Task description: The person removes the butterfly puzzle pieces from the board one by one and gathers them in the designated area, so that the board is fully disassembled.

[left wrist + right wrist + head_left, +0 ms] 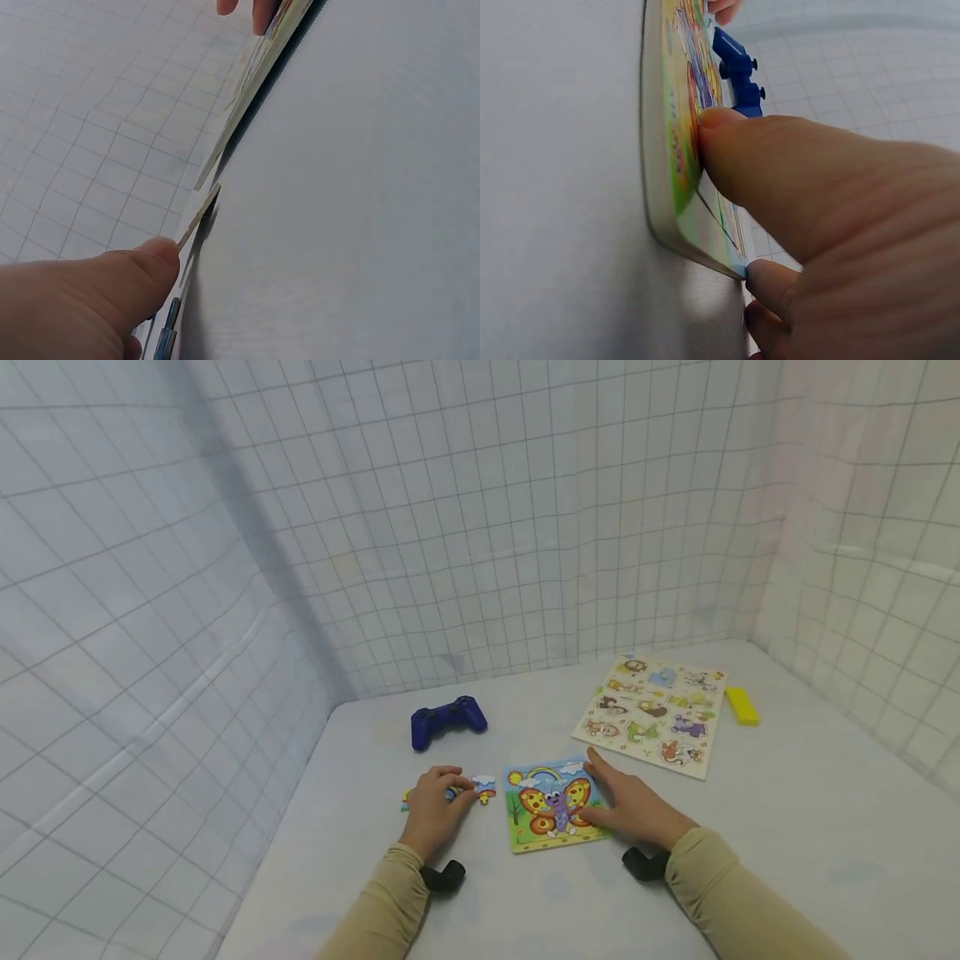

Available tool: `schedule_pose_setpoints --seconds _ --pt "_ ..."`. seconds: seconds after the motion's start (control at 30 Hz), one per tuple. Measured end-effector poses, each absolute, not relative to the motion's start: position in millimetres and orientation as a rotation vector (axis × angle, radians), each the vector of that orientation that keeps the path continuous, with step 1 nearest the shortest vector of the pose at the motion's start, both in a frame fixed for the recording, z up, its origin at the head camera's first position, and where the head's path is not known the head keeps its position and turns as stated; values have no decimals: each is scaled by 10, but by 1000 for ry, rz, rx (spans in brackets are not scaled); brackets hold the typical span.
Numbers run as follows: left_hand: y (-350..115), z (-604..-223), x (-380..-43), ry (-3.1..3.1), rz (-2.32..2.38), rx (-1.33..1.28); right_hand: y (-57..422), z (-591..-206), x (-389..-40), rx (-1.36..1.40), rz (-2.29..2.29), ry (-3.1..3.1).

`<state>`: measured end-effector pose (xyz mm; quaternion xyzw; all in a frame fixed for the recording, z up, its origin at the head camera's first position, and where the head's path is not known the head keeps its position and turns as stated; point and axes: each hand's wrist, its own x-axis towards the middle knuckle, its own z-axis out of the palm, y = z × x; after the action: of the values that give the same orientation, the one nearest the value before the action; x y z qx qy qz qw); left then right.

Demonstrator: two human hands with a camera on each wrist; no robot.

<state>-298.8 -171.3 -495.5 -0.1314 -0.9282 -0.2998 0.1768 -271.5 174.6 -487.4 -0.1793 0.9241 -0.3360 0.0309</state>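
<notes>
My left hand point(437, 806) pinches a thin, colourful puzzle piece point(484, 787) with a cloud and a mushroom on it. In the left wrist view the thumb lies on this piece point(200, 217), which is tilted up from the table. More loose pieces point(406, 799) lie under and beside that hand, partly hidden. To the right is a square butterfly puzzle point(555, 806). My right hand point(630, 802) grips its right side, the thumb point(724, 124) on the picture and the fingers point(772, 285) at the board's edge.
A blue game controller point(447, 722) lies behind my left hand. At the back right is a large animal puzzle board point(652, 714), with a yellow block point(742, 706) beside it. Grid-patterned white curtains point(465, 527) enclose the white table point(555, 902).
</notes>
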Motion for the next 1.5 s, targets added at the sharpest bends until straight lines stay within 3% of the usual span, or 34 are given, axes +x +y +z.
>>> schedule_pose_setpoints --seconds 0.93,1.23,1.5 --pt "-1645 -4919 -2937 -2657 -736 -364 1749 -4849 -2705 -557 -1053 2846" --pt "-1255 -4828 -2676 -2880 -661 -748 1649 -4843 -2665 -593 -1155 2819" --pt "-1195 -4838 -2666 -2893 -571 -763 1295 -4798 -2499 -841 -1209 2817"
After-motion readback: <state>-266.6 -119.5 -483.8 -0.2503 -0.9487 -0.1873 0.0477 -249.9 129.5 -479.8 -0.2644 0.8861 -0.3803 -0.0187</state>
